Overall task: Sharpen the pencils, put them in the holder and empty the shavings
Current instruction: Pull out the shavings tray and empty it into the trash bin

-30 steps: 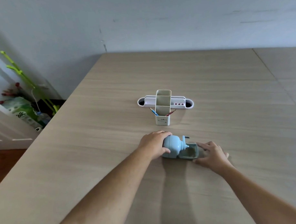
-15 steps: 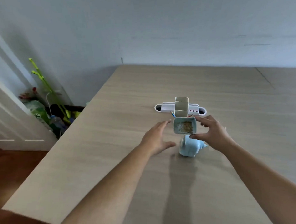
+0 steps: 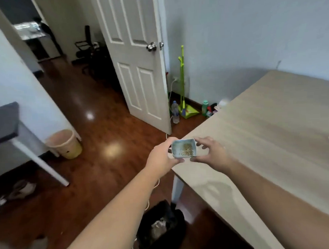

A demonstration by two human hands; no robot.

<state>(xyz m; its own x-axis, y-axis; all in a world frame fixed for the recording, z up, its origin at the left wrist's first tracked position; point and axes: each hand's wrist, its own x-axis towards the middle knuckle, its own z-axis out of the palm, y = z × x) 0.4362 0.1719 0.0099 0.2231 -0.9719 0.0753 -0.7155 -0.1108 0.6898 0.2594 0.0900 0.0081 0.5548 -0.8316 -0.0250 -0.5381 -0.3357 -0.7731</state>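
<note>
Where half a second ago the shavings drawer [image 3: 183,149] sat in the right hand alone above the sharpener, it is now carried clear of it and held level over the tabletop's [image 3: 262,132] near-left corner, brown shavings still heaped inside. Both hands grasp it: the left hand [image 3: 162,158] pinches its 9 o'clock side between thumb and fingers, the right hand [image 3: 210,153] pinches its 3 o'clock side. The view has swung left, so sharpener and pencil holder are out of sight, and only a sliver of a white tray shows at 3 o'clock. A black-lined bin [image 3: 160,228] stands on the floor at 6 o'clock, under the forearms, and a beige bin [image 3: 64,143] lies well apart at 9 o'clock. I judge that sharpening is over and emptying has begun; tipping into the nearer black bin looks likeliest.
</note>
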